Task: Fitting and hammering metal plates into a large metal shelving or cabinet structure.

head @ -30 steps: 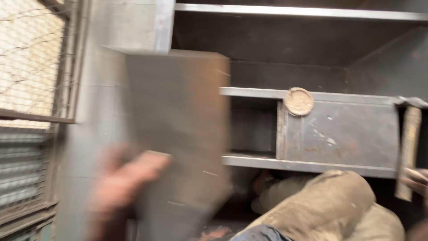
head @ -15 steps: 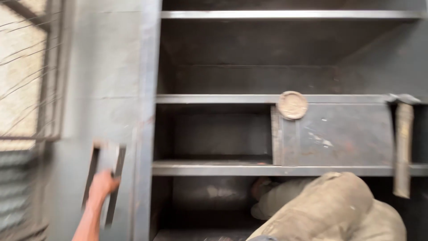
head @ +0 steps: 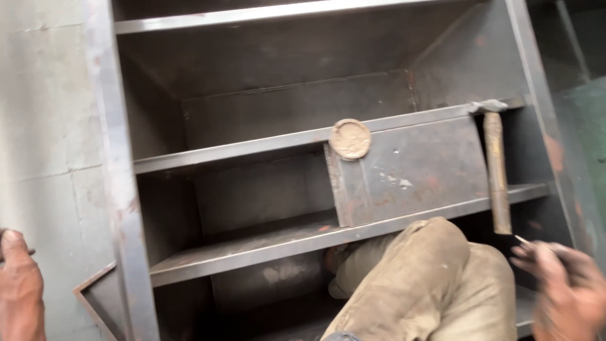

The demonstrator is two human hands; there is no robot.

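The person sits close before a rusty steel shelf frame (head: 120, 189), one knee (head: 429, 278) in dusty tan trousers pushed in under its lower shelf. Neither hand rests on the metalwork at this moment. The left hand (head: 17, 284) shows only partly at the lower left edge, thumb upward, beside the pale wall (head: 44, 113) and just left of the corner of a flat metal plate (head: 101, 297) that leans by the frame's upright; whether its fingers are closed on anything cannot be told, since most of it is out of view. The right hand (head: 565, 284) hovers at the lower right, blurred, fingers loosely bent; a thin pale tip shows at its fingertips (perhaps something small pinched there), but the blur leaves it unclear whether it grips anything. Nearest to it is a hammer (head: 497, 170), which hangs by its head from the edge of the middle shelf, wooden handle pointing down and ending just above and left of that hand. To the hammer's left a steel panel (head: 410, 170) stands between the middle and lower shelves, closing the right half of that bay, and a round tan disc (head: 350, 139) sits at its upper left corner against the shelf edge. By my reading this is a moment between grips, and any hold on the hammer would call for the right hand to rise a little and close round the handle. No package, label or sign is to be seen anywhere, only bare, scuffed steel with pale scratches on the panel.
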